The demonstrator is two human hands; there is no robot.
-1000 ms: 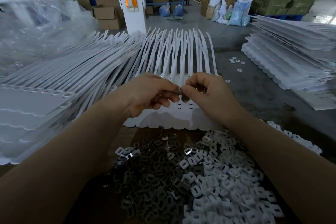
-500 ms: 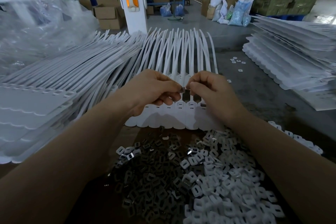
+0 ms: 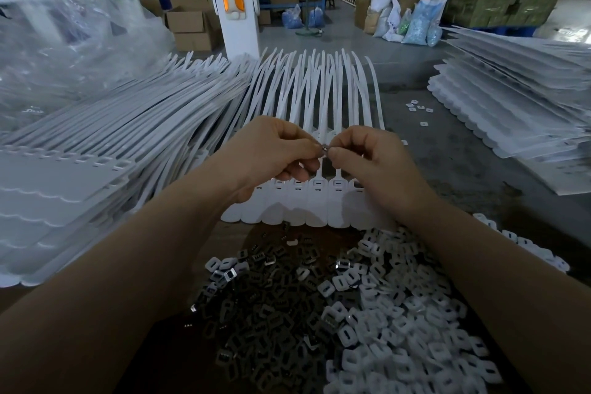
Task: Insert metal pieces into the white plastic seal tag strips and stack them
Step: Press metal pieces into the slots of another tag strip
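Lying nearest the camera: heap of dark metal pieces (image 3: pixel 271 307), adjoining heap of white plastic caps (image 3: pixel 409 323), no container visible. Beyond: white seal tag strip (image 3: pixel 307 205), flat on table (image 3: pixel 454 166), tails pointing away. Above it, left hand (image 3: pixel 271 153) and right hand (image 3: pixel 371 160), fingers curled, both pinching one small metal piece (image 3: pixel 323 148) between fingertips.

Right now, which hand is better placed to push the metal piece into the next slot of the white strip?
Probably the right hand. Both hands pinch the metal piece, but the right sits nearer the slots of the seal tag strip; the left hand is further aside.
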